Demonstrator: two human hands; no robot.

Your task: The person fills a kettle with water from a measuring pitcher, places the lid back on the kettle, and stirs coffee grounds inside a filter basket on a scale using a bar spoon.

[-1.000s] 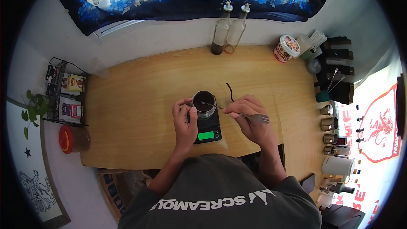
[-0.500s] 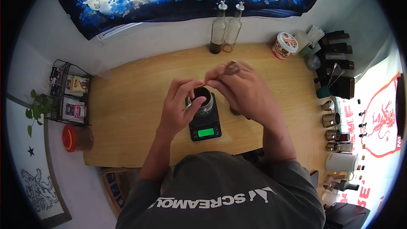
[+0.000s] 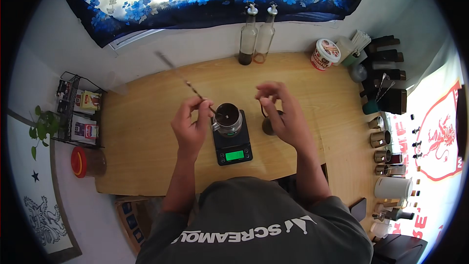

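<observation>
My left hand pinches the twisted stem of a long bar spoon. The spoon slants up and left, its far end blurred, while its lower end reaches the mouth of a metal cup. Dark contents with a small pale spot show inside the cup. Under it lies a black digital scale with a lit green display. To the right, my right hand is open, fingers bent and apart. Beside and partly behind it stands a dark round vessel with a thin curved handle; whether the hand touches it I cannot tell.
Two glass bottles with pourers stand by the back wall. A lidded tub is at the back right. Several metal cups line the right side. A wire rack and a red-lidded jar are at left.
The spoon, held up near both hands before, is now in my left hand, which has moved off the cup's rim. My right hand has drawn away to the right and lower.
</observation>
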